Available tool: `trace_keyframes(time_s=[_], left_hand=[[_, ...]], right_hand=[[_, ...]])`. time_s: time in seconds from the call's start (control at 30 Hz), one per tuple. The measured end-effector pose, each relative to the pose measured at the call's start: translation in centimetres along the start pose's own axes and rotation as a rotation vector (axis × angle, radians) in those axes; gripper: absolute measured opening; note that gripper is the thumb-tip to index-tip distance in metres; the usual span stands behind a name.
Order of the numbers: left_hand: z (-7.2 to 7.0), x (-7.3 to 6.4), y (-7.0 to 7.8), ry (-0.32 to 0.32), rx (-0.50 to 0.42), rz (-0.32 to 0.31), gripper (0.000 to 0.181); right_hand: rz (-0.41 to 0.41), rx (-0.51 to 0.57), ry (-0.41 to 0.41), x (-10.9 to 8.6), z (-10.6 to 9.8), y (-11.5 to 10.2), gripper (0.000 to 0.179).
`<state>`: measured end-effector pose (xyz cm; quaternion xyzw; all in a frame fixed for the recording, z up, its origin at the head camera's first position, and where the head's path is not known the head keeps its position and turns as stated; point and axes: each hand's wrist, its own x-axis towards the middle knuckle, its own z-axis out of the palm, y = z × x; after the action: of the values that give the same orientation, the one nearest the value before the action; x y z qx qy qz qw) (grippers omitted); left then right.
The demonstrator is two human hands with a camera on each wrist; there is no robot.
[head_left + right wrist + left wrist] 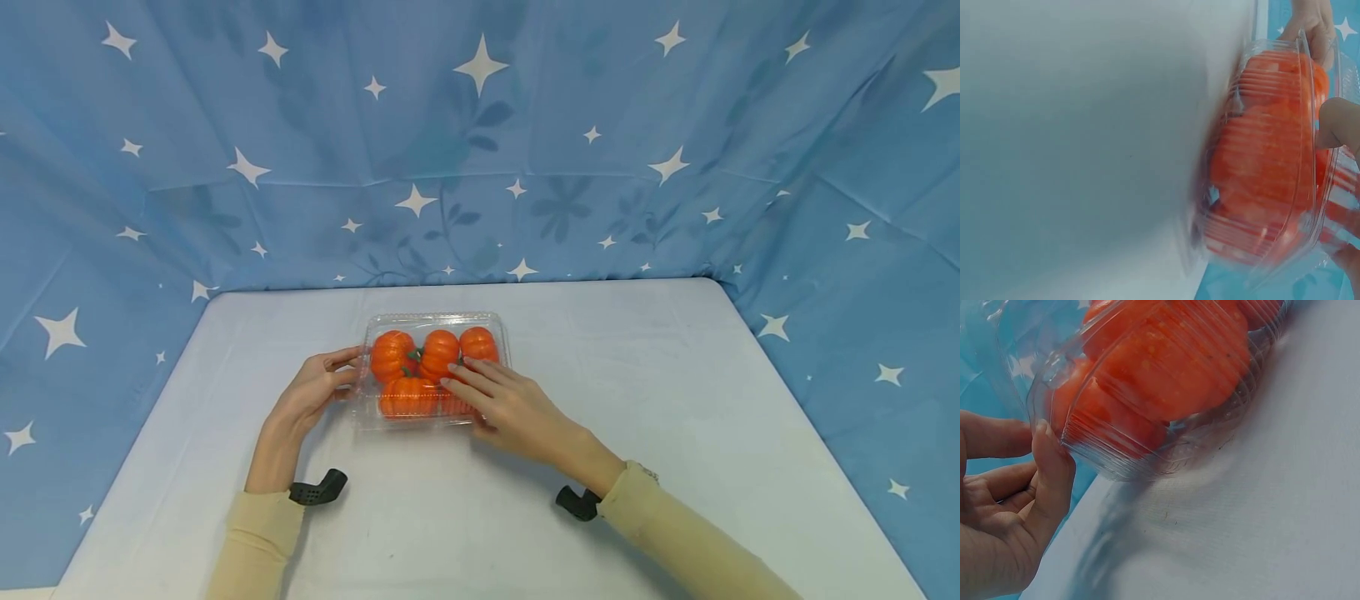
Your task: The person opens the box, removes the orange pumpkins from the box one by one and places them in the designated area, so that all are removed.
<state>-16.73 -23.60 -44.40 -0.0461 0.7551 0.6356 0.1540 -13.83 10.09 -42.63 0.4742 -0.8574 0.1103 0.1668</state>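
A clear plastic clamshell box [450,321] lies on the table with several small orange pumpkins [393,357] inside, some with green stems. At its left side my left hand [315,385] pinches the rim between thumb and forefinger, as the left wrist view shows; the other fingers [1007,484] are bent behind. My right hand [517,410] lies over the right front part of the box, its fingers extended across the top. In the right wrist view, one digit [1338,125] is near the front rim. The pumpkins at the right front are partly hidden.
A white cloth [660,392] covers the table around the box. Blue curtains [480,125] with white stars hang behind and along both sides. Black wrist-worn pieces [321,488] stick out from both wrists above the table.
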Motion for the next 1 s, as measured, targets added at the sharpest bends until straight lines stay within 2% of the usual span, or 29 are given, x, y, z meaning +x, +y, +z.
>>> trace_keyframes(time_s=[0.47, 0.7, 0.87, 1.0], left_hand=[[0.0, 0.0, 0.0, -0.023, -0.007, 0.027, 0.057], [-0.2, 0.0, 0.1, -0.033, -0.012, 0.041, 0.056], [-0.2, 0.0, 0.1, -0.036, -0.015, 0.037, 0.056], [-0.1, 0.1, 0.0, -0.040, -0.021, 0.032, 0.056]], right_hand=[[-0.003, -0.062, 0.090, -1.1, 0.0, 1.1, 0.063], [0.104, -0.138, 0.149, -1.3, 0.1, 1.4, 0.068], [0.198, -0.146, 0.096, -1.6, 0.1, 1.3, 0.077], [0.237, -0.098, 0.057, -1.8, 0.0, 1.4, 0.079]])
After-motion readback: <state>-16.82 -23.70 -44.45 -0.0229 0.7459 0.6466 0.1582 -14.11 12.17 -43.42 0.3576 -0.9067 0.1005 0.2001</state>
